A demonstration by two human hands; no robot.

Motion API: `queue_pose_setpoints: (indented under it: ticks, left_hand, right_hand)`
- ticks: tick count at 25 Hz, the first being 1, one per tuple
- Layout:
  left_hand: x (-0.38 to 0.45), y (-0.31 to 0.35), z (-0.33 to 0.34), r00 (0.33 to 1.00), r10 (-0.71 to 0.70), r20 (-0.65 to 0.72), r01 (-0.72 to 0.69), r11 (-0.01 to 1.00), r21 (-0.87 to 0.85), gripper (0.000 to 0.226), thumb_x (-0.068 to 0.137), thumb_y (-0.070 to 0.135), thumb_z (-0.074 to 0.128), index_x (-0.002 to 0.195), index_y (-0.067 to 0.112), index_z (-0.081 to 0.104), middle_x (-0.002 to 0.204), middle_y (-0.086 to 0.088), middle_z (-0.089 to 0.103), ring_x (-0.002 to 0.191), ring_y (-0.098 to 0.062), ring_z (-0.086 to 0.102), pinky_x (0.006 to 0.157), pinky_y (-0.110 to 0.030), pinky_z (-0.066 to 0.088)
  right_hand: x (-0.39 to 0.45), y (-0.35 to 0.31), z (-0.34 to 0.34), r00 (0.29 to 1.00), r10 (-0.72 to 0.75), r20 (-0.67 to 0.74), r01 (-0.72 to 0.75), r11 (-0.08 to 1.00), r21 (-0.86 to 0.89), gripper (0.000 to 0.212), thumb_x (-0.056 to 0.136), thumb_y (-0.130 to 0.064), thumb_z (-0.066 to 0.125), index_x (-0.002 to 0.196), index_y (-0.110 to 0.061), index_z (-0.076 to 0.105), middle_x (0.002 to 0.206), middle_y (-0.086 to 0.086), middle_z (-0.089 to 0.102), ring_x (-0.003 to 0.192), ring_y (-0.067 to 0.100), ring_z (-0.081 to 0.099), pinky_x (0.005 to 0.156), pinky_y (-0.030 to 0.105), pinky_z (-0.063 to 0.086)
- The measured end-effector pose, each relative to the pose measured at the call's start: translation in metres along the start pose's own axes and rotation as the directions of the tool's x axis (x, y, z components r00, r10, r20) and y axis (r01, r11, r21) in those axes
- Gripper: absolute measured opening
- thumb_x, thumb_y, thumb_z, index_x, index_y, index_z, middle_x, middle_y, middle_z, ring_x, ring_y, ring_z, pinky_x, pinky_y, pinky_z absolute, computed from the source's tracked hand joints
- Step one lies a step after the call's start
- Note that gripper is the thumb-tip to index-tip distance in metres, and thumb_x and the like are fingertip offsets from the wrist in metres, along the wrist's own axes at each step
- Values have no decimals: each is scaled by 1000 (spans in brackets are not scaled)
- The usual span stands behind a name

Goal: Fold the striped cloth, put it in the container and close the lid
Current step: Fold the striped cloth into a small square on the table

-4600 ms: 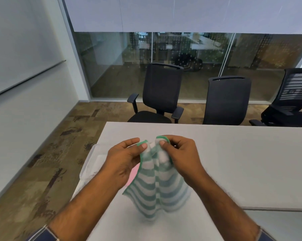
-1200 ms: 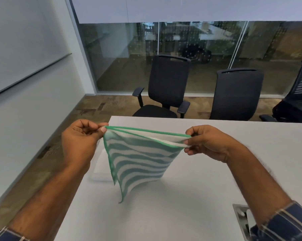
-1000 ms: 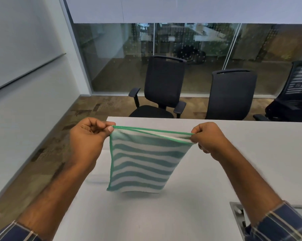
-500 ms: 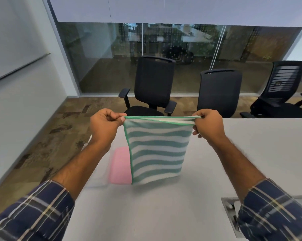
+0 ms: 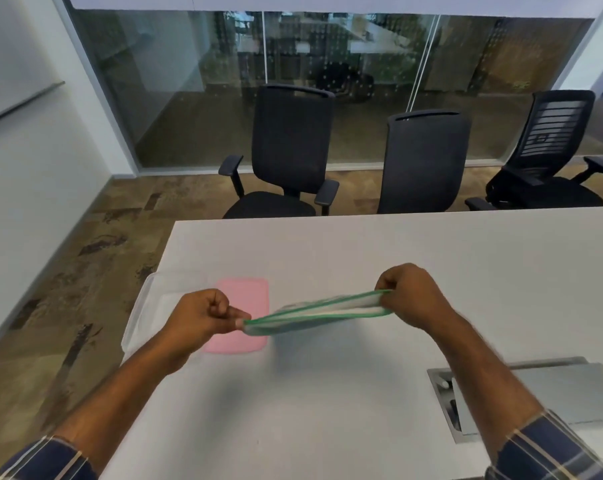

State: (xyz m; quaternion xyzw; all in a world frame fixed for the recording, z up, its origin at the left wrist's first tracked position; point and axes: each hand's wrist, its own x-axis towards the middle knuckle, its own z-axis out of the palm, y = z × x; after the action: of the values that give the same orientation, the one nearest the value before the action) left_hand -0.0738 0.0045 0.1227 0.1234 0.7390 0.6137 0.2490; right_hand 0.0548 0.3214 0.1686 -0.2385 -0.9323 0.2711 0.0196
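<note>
The green-and-white striped cloth (image 5: 315,313) is folded and stretched taut between my hands, seen almost edge-on just above the white table (image 5: 362,258). My left hand (image 5: 203,315) pinches its left corner and my right hand (image 5: 409,294) pinches its right corner. To the left, a clear plastic container (image 5: 139,306) sits at the table's left edge, partly hidden by my left hand. A pink lid (image 5: 248,296) lies flat beside it, and the cloth's left end hangs over the lid's right side.
Three black office chairs (image 5: 289,150) stand beyond the table's far edge before a glass wall. A metal cable hatch (image 5: 556,386) is set into the table at the right, near my right forearm. The table's left edge drops to patterned carpet.
My hands have lowered the cloth from hanging upright at chest height to nearly flat above the table. The view has tilted down, and the container and pink lid show more fully.
</note>
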Motion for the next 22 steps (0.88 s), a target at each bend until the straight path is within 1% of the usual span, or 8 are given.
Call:
queue_pose_setpoints:
  ticks: [2, 5, 7, 9, 13, 16, 19, 22]
  left_hand:
    - [-11, -28, 4, 988, -135, 72, 130, 989, 63, 45, 70, -22, 72, 62, 12, 43, 82, -23, 78, 84, -33, 75, 73, -32, 57]
    - [-23, -58, 10, 942, -286, 174, 268, 956, 122, 41, 68, -20, 73, 66, 11, 45, 84, -26, 77, 82, -29, 77, 71, -31, 58]
    - [-31, -73, 10, 894, -375, 246, 342, 925, 168, 37, 63, -12, 78, 69, 10, 49, 86, -26, 77, 86, -31, 77, 76, -33, 59]
    - [-36, -85, 10, 844, -442, 304, 396, 896, 203, 34, 58, -5, 80, 72, 10, 53, 88, -26, 77, 88, -32, 76, 79, -36, 59]
    - [-36, -101, 13, 797, -527, 296, 475, 849, 232, 30, 61, -8, 78, 79, 6, 58, 91, -25, 78, 82, -27, 75, 74, -35, 60]
    - [-19, -103, 24, 864, -494, 95, 484, 868, 113, 26, 68, -15, 75, 77, 5, 60, 85, -22, 78, 86, -31, 73, 77, -39, 60]
    - [6, -96, 42, 895, -410, -178, 415, 910, -5, 24, 72, -12, 75, 73, 6, 59, 86, -22, 75, 84, -32, 68, 80, -42, 56]
    - [28, -92, 59, 888, -358, -288, 360, 932, -48, 26, 73, -10, 76, 70, 9, 58, 97, -28, 73, 83, -31, 65, 81, -43, 55]
  right_hand:
    - [-7, 9, 21, 970, 5, 243, 14, 997, -80, 25, 70, 5, 58, 76, -12, 75, 68, 4, 61, 63, 17, 54, 50, 19, 37]
    - [-15, 27, 46, 835, 41, 548, 59, 985, -164, 27, 71, 3, 62, 91, -6, 78, 67, -2, 62, 68, 14, 55, 53, 16, 39]
    - [-18, 38, 58, 750, 71, 657, 48, 986, -161, 25, 72, 0, 65, 93, -5, 77, 58, -13, 60, 66, 10, 54, 53, 15, 40]
    - [-18, 46, 68, 710, 93, 698, 15, 989, -147, 24, 72, -1, 66, 94, -3, 76, 54, -15, 57, 62, 10, 53, 52, 17, 41]
    - [-18, 61, 86, 666, 136, 733, -109, 990, -85, 21, 74, -4, 64, 90, -8, 76, 61, -8, 58, 56, 8, 50, 50, 18, 43]
    - [-16, 74, 97, 772, 181, 609, -331, 932, 144, 13, 74, -3, 63, 76, -11, 73, 64, 0, 58, 60, 13, 51, 50, 20, 44]
    - [-7, 81, 106, 869, 278, 410, -435, 823, 365, 17, 74, -1, 62, 62, -11, 66, 61, 4, 52, 58, 17, 46, 49, 23, 38]
    - [4, 80, 114, 870, 370, 326, -492, 688, 533, 9, 82, -15, 66, 78, -7, 69, 71, 7, 59, 65, 19, 52, 57, 26, 41]
